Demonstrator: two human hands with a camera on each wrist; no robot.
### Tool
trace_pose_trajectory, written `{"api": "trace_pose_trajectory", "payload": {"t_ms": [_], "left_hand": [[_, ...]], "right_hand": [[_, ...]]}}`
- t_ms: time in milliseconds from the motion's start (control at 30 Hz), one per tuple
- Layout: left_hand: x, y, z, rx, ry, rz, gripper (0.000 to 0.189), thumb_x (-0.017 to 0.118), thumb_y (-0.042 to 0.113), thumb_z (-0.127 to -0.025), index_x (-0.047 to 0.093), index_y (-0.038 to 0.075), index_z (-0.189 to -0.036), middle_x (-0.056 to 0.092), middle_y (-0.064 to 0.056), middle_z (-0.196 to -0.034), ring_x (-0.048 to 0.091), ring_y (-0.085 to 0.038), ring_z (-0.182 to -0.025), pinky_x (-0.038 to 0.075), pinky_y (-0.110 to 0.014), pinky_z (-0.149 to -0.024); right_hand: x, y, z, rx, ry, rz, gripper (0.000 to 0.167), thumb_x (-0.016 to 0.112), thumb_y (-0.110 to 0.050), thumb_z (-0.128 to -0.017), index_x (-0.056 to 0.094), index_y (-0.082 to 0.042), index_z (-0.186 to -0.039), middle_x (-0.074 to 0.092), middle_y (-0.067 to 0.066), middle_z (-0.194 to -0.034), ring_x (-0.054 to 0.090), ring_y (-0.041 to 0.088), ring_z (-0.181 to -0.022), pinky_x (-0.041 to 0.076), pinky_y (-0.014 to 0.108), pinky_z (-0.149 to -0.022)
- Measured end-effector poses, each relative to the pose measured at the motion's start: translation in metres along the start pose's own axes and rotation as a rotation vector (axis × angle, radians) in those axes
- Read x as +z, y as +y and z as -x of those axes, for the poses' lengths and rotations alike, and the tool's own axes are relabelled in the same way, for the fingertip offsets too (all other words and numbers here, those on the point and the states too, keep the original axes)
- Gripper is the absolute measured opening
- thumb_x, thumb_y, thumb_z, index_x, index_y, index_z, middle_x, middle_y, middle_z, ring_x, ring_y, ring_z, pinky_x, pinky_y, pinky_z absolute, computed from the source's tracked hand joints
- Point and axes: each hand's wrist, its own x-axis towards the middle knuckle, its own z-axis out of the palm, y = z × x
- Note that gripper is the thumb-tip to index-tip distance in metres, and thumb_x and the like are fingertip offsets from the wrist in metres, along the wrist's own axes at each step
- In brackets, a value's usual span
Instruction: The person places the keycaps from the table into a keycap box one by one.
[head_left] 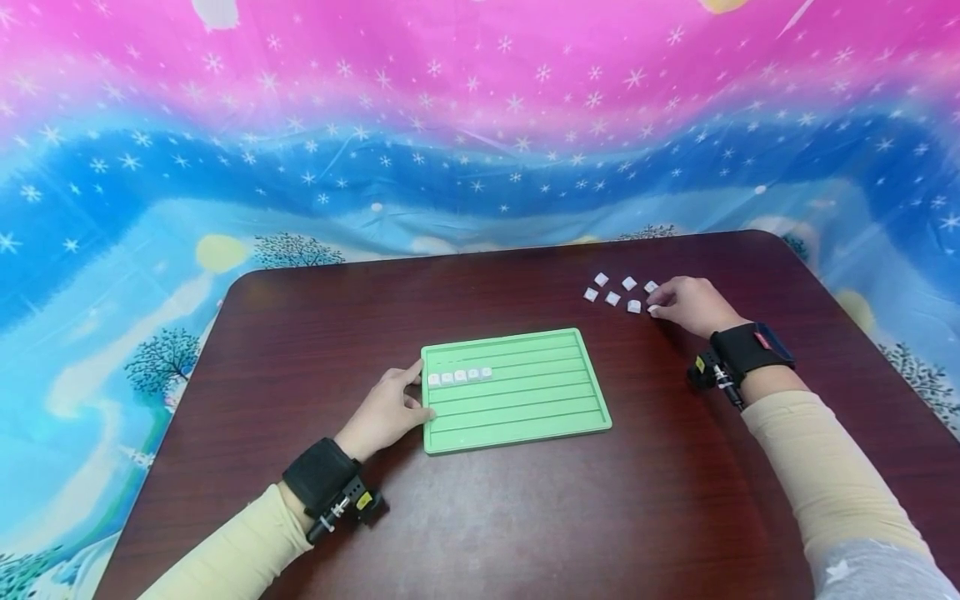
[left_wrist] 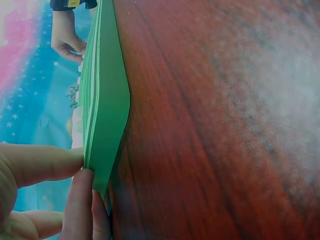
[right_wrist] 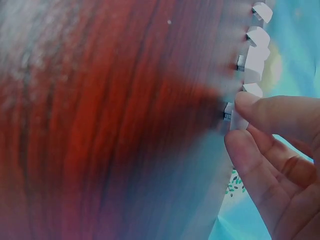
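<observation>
A light green ridged tray [head_left: 517, 419] lies on the table, with a short row of white keycaps [head_left: 460, 377] standing in one of its upper channels at the left end. My left hand [head_left: 384, 410] grips the tray's left edge; in the left wrist view its fingers [left_wrist: 47, 162] touch the tray's rim. Over at the far right, my right hand [head_left: 696, 305] pinches a white keycap [right_wrist: 239, 118] between thumb and index finger, low at the table surface. Several loose white keycaps [head_left: 612, 298] lie scattered just left of that hand.
The dark reddish-brown table [head_left: 525, 517] has rounded far corners. Behind it hangs a pink and blue cloth [head_left: 480, 125] patterned with snowflakes and trees. Each wrist wears a black strap [head_left: 750, 347] with a small camera.
</observation>
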Motion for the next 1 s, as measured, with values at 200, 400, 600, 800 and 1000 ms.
{"api": "trace_pose_trajectory", "payload": {"t_ms": [200,400,600,800,1000], "left_hand": [[0.0001,-0.0005,-0.0002,0.002,-0.003,0.008,0.085,0.073,-0.002,-0.091,0.024,-0.003,-0.160,0.046,-0.026,-0.138,0.061,-0.017,-0.084,0.051,-0.032,-0.074],[0.0002,-0.0002,0.0001,0.007,-0.003,0.008,0.085,0.073,-0.002,-0.091,0.024,-0.003,-0.160,0.046,-0.026,-0.137,0.061,-0.017,-0.085,0.052,-0.032,-0.074],[-0.0003,0.0007,-0.0001,0.001,0.002,-0.002,0.085,0.074,-0.002,-0.090,0.025,-0.003,-0.160,0.047,-0.026,-0.137,0.061,-0.017,-0.084,0.051,-0.032,-0.074],[-0.0004,0.0003,0.0000,0.002,-0.002,0.006,0.085,0.073,-0.002,-0.091,0.024,-0.004,-0.160,0.046,-0.026,-0.138,0.061,-0.017,-0.084,0.051,-0.032,-0.074],[-0.0001,-0.0004,0.0000,0.001,-0.002,0.009,0.085,0.073,-0.002,-0.091,0.025,-0.004,-0.160,0.046,-0.026,-0.137,0.061,-0.016,-0.084,0.051,-0.032,-0.074]], "right_hand": [[0.0003,0.0014,0.0010,-0.006,-0.009,-0.014,0.018,0.065,0.001,-0.097,0.072,0.008,-0.112,0.065,0.028,-0.113,0.059,0.041,-0.102,0.048,0.056,-0.087],[-0.0004,0.0014,0.0026,0.013,0.011,-0.013,0.032,0.068,-0.008,-0.098,0.066,0.009,-0.124,0.064,0.030,-0.116,0.060,0.044,-0.105,0.048,0.059,-0.089],[0.0009,0.0006,0.0043,0.110,0.032,0.022,0.044,0.071,-0.026,-0.097,0.066,0.010,-0.122,0.066,0.030,-0.112,0.060,0.045,-0.102,0.047,0.060,-0.086],[0.0058,0.0000,0.0041,0.123,0.033,0.022,0.039,0.070,-0.023,-0.098,0.069,0.011,-0.116,0.068,0.030,-0.111,0.061,0.044,-0.101,0.048,0.059,-0.085],[0.0042,-0.0015,0.0029,0.103,0.030,0.037,0.035,0.070,-0.017,-0.098,0.068,0.012,-0.117,0.067,0.031,-0.111,0.061,0.045,-0.102,0.049,0.059,-0.087]]}}
